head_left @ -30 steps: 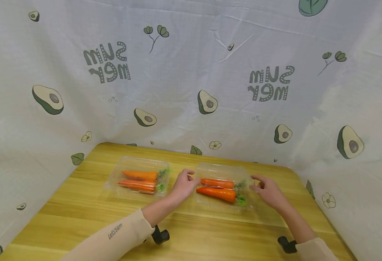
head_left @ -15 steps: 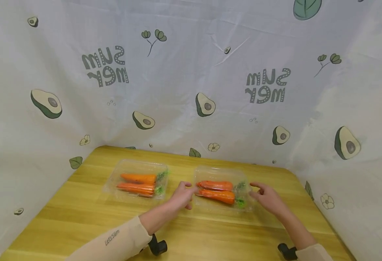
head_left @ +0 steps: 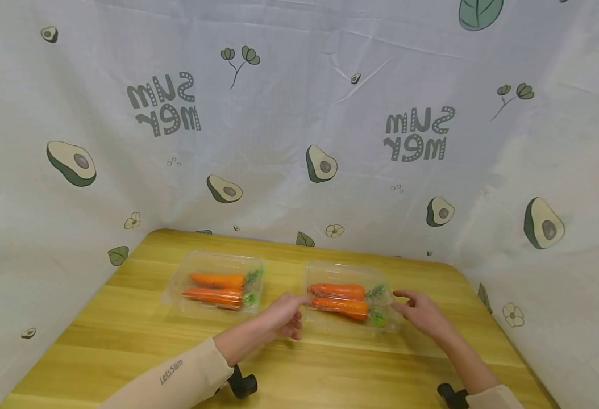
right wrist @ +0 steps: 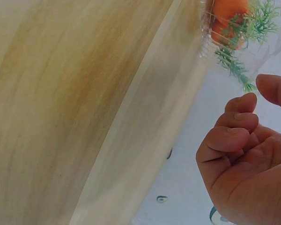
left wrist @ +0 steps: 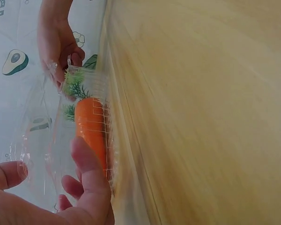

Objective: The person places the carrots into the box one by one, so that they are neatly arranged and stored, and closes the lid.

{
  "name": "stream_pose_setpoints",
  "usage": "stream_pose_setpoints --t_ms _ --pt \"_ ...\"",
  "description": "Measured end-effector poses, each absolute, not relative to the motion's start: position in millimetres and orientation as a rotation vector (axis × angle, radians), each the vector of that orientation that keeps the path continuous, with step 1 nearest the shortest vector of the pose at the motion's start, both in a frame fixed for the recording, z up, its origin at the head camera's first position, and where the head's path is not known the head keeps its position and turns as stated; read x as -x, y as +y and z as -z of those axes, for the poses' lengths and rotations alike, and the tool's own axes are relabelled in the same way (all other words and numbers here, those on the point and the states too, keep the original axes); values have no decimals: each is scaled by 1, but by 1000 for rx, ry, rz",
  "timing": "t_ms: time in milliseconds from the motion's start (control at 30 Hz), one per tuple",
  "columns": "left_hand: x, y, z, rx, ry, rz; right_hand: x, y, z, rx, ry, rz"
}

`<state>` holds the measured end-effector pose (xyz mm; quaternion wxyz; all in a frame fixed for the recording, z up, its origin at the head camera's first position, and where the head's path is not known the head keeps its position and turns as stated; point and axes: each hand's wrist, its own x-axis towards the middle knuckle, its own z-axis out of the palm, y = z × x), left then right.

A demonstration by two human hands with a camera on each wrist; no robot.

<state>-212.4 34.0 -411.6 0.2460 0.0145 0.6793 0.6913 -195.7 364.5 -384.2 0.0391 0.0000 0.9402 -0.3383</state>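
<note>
Two carrots (head_left: 339, 307) with green tops lie inside a clear plastic clamshell box (head_left: 325, 271) on the right half of the table. Its lid appears to lie over them; whether it is fully fastened I cannot tell. At the box's left end, my left hand (head_left: 281, 317) reaches one straight digit to the edge, its other fingers loosely bent below. In the left wrist view, a digit of my left hand (left wrist: 84, 192) is near the clear wall. My right hand (head_left: 424, 315) is by the box's right end, thumb and fingers apart with nothing visible between them.
A second clear clamshell box (head_left: 194, 258) with carrots (head_left: 217, 280) stands to the left on the wooden table (head_left: 125, 335). A white printed cloth (head_left: 279, 113) hangs round the table's back and sides. Black camera mounts (head_left: 243, 385) show at both wrists.
My left hand has come nearer along the right box's left end, one digit now stretched to its edge. The carrots inside look shifted and less sharp under the plastic. My right hand barely moves.
</note>
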Motion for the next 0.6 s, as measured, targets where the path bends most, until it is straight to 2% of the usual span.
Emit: stream_pose_setpoints --t_ms 600 --pt "220 29 418 -199 1796 -1706 190 371 385 -45 2863 998"
